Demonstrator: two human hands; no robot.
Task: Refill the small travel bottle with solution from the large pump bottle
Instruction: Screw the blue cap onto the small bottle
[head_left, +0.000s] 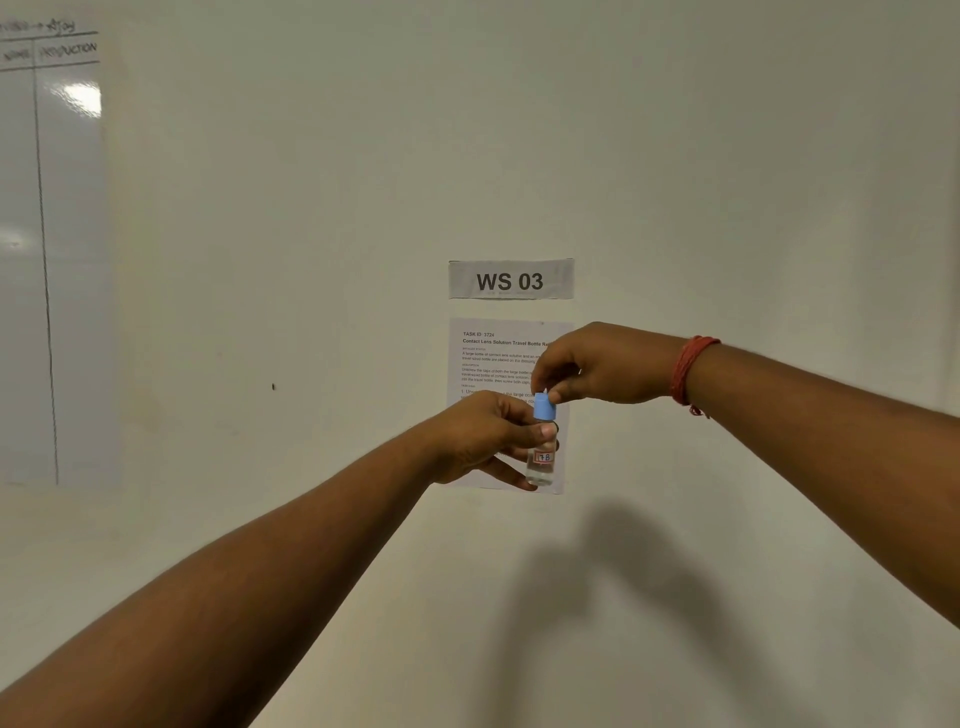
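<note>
A small clear travel bottle (541, 465) with a red-bordered label reading "78" is held up in front of the wall. My left hand (483, 439) grips its body, thumb across the front. On top sits a blue cap (544, 406), slightly tilted, and my right hand (597, 364) pinches it from above with its fingertips. A little clear liquid shows in the bottle's lower part. The large pump bottle is out of view.
A "WS 03" sign (511, 279) and a printed task sheet (498, 358) are taped to the pale wall behind my hands. A whiteboard (52, 260) hangs at the left. A red thread band (688, 371) circles my right wrist.
</note>
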